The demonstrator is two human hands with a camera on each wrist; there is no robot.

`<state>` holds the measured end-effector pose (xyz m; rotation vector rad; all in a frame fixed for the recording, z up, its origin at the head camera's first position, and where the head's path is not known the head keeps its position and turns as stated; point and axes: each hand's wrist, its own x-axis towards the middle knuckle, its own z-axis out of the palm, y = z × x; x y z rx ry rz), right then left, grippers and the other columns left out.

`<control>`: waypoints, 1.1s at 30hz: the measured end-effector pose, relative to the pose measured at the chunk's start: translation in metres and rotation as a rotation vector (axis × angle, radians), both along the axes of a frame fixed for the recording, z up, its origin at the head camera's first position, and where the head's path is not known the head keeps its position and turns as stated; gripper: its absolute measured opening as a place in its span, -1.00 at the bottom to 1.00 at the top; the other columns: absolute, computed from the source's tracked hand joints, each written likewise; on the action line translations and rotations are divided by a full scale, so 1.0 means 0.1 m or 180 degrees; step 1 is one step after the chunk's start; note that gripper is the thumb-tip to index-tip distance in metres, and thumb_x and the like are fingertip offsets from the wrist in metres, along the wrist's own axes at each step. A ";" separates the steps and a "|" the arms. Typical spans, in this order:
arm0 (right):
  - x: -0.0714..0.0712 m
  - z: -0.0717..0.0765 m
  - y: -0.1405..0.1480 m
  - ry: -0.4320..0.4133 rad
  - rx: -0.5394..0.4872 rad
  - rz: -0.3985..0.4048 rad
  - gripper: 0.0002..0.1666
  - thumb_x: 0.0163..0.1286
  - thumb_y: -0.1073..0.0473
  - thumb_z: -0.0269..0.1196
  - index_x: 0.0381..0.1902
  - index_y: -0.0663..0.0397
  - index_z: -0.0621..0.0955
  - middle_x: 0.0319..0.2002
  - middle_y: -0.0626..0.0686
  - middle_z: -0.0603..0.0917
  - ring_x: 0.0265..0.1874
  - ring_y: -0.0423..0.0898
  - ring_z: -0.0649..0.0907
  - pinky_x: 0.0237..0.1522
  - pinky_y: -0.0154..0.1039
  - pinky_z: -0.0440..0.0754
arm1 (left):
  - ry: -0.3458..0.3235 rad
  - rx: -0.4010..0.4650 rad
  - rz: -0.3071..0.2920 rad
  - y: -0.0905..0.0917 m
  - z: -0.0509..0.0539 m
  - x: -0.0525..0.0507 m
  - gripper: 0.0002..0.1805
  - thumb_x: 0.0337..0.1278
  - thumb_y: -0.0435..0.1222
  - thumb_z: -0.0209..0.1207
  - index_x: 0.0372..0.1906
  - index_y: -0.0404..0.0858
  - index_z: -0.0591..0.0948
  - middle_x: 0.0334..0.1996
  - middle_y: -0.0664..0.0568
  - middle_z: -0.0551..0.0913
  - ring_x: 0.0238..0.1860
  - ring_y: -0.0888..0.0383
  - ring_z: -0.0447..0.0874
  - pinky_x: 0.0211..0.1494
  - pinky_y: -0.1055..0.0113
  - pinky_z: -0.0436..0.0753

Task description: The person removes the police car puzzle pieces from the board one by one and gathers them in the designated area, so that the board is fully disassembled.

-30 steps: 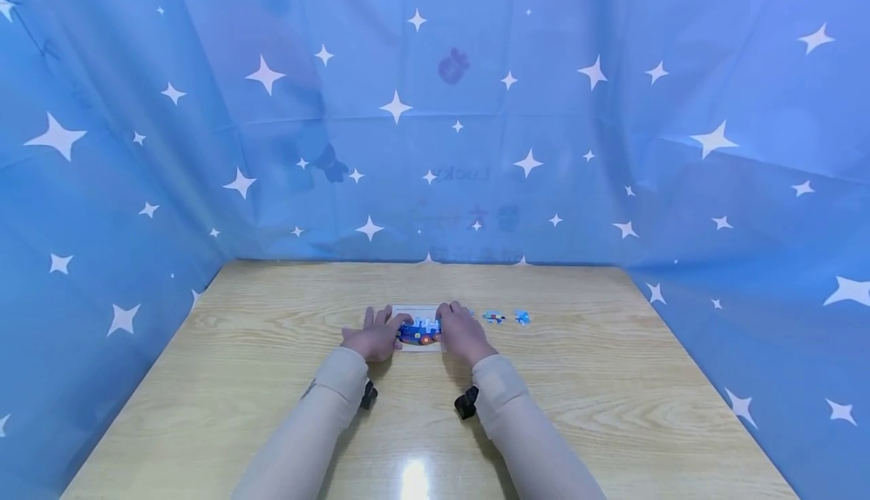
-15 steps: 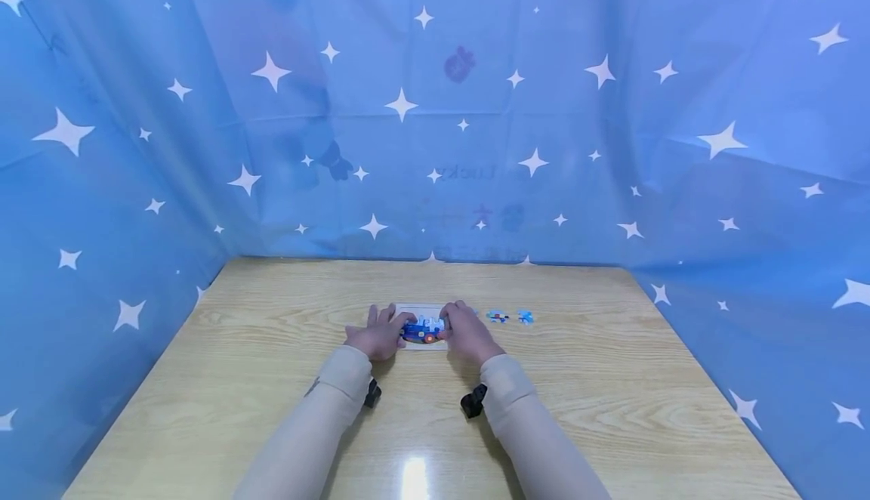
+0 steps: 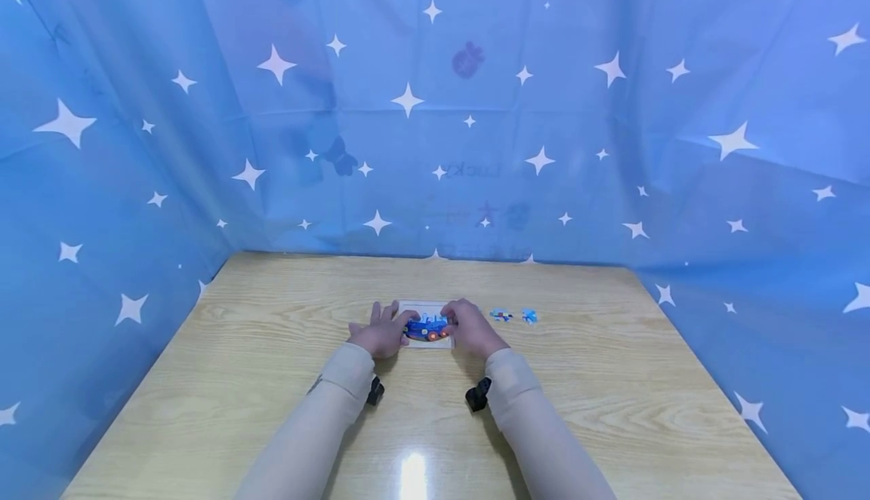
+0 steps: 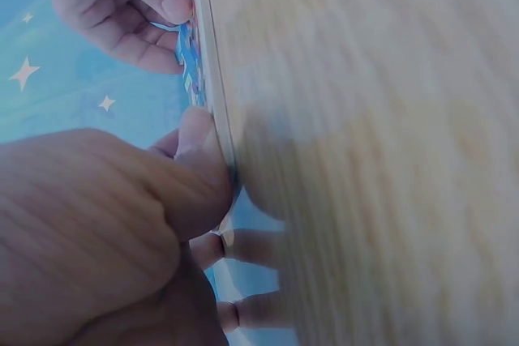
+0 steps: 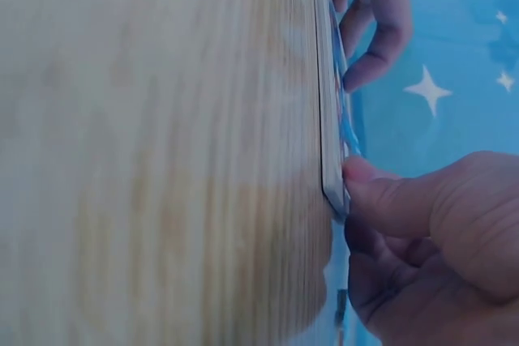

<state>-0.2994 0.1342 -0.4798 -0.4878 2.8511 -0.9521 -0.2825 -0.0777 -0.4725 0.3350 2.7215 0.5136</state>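
A small puzzle board (image 3: 427, 345) with a pale rim bears a blue vehicle picture with orange wheels. My left hand (image 3: 381, 334) holds its left end between thumb and index finger, the other fingers spread beyond. At the board's right end, my right hand (image 3: 472, 330) has thumb and index finger on a blue puzzle piece (image 3: 444, 328), partly covered by the fingers. In the right wrist view, the thumb of my right hand (image 5: 430, 241) touches the picture side near the board's corner; the other fingers are bent. The left wrist view shows my left thumb (image 4: 203, 164) against the board's edge.
Two loose puzzle pieces lie on the wooden table (image 3: 578, 379) to the right of the board: one multicoloured (image 3: 501, 315), one light blue (image 3: 529, 316). A blue curtain (image 3: 435, 130) with white stars hangs behind and at both sides.
The head view has shifted slightly. My right hand has moved a little to the right relative to the board, and more of the blue picture shows at its right end. My left hand stays at the left end.
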 end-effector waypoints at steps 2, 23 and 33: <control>0.00 0.00 0.00 -0.0041 -0.0042 -0.0034 -0.69 0.42 0.42 0.27 0.10 0.27 0.64 -0.03 0.14 0.60 -0.06 0.04 0.62 -0.01 -0.02 0.63 | -0.0010 0.0010 0.0000 0.01 0.00 0.00 -0.45 0.55 -0.17 0.02 0.52 0.23 0.28 0.65 -0.06 -0.09 0.61 -0.26 -0.35 0.29 -0.65 -0.13; 0.03 -0.01 -0.02 -0.0121 -0.0073 -0.0033 -0.69 0.44 0.50 0.17 0.11 0.37 0.62 -0.02 0.21 0.65 0.00 0.10 0.66 0.06 0.02 0.65 | -0.0020 -0.0088 0.0017 0.01 -0.18 -0.08 -0.41 0.55 -0.12 0.01 0.55 0.32 0.22 0.66 0.01 -0.17 0.62 -0.20 -0.43 0.31 -0.63 -0.15; 0.06 0.03 0.00 -0.0165 -0.0092 -0.0136 -0.70 0.48 0.44 0.18 0.14 0.32 0.57 -0.05 0.15 0.60 -0.04 0.03 0.62 0.04 0.01 0.62 | 0.0054 -0.0034 0.0062 0.00 -0.24 -0.14 -0.42 0.54 -0.11 0.03 0.53 0.33 0.25 0.66 0.03 -0.18 0.61 -0.21 -0.43 0.31 -0.63 -0.15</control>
